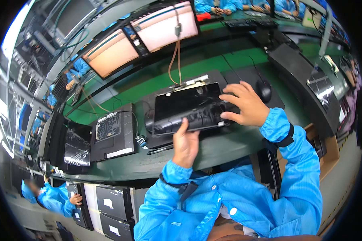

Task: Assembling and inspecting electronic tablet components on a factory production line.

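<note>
A thin black display panel [188, 105] with a glossy face lies tilted over a dark mat in front of me. A clear film or reflection shows along its near part; I cannot tell which. My left hand [186, 145] grips the near edge, thumb on top and fingers partly hidden below. Over the right end, my right hand [246, 105] has its thumb and fingers apart, with fingertips at or just above the panel; contact cannot be made out. At the far edge of the panel sits a connector board [195, 82] with a cable running up from it.
Two lit monitors [165, 26] stand behind the green bench [157, 76]. A mouse [264, 90] lies to the right, a pen [161, 150] near the front. On the left are a dark fixture [122, 138] and another panel [77, 143]. A cardboard box [330, 158] stands lower right. Co-workers sit nearby.
</note>
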Tool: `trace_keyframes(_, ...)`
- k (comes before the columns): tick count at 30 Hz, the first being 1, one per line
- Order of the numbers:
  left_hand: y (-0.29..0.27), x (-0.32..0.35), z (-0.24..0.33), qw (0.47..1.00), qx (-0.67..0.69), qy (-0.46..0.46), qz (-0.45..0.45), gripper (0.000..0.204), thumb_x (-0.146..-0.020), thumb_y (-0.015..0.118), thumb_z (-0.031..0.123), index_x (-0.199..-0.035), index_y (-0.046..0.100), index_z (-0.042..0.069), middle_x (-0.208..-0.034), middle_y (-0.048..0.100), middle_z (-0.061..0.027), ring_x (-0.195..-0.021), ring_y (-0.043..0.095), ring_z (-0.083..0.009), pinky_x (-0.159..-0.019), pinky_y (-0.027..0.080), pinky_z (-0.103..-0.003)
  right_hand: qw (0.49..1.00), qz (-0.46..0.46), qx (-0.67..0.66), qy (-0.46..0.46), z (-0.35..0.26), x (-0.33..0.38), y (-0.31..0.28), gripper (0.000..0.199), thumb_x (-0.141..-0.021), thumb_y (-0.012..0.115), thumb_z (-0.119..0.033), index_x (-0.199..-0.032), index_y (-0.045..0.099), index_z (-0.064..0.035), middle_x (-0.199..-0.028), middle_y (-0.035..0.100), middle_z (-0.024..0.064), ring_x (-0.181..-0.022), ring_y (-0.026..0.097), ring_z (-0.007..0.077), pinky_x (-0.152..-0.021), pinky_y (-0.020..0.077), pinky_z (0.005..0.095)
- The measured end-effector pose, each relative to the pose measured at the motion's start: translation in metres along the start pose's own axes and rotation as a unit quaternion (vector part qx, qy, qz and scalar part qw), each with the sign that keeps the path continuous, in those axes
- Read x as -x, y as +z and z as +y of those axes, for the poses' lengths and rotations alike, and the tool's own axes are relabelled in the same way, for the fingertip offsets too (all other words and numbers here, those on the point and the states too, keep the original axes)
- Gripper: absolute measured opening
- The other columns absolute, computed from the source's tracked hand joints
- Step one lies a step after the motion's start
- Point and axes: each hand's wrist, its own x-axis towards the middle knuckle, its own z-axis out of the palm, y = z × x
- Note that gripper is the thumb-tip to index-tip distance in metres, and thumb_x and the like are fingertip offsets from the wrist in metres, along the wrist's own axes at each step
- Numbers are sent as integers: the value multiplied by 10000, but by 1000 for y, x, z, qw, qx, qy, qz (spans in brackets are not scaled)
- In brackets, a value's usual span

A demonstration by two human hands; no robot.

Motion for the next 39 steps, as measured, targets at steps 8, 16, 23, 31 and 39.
trace_keyframes(8,-2,-49,-12,997,55,-32,38,216,-1045,611,197,-1206,607,54,-1221,665,-84,-1165,632,-245,-1072,478,-462,999,-9,-35,-31,26,0,52,357,-917,742,-244,-1229,697,-76,-1269,646,146,-1125,647,338,-929,539,426)
trace_keyframes(16,-5,-50,19,970,12,-228,-84,647,-1095,457,434,-1438,381,-110,-1435,477,-316,-1348,522,-418,-1171,451,-482,999,16,-29,3,27,6,64,347,-914,738,-204,-1233,689,-77,-1260,660,138,-987,707,313,-820,587,400)
trace_keyframes(23,-2,-26,43,904,-154,-373,-142,615,-1094,443,449,-1359,509,-102,-1234,667,-255,-1129,695,-358,-912,605,-423,1000,-21,-6,-3,26,8,63,333,-917,734,-217,-1219,700,-83,-1271,647,130,-1084,653,323,-890,549,406)
trace_keyframes(31,6,-28,74,313,-884,348,-12,881,-751,783,642,-1288,616,-36,-1351,575,-281,-1347,491,-406,-1196,164,-656,998,3,-19,64,23,15,68,358,-904,736,-255,-1204,708,-61,-1242,642,139,-1168,595,341,-984,478,456)
trace_keyframes(39,-11,-43,86,264,-914,303,-54,1002,-721,743,745,-1307,629,-60,-1299,607,-280,-1317,537,-382,-1233,40,-661,999,17,-5,42,24,19,82,378,-909,703,-288,-1246,685,-118,-1207,627,103,-1163,579,290,-935,466,444)
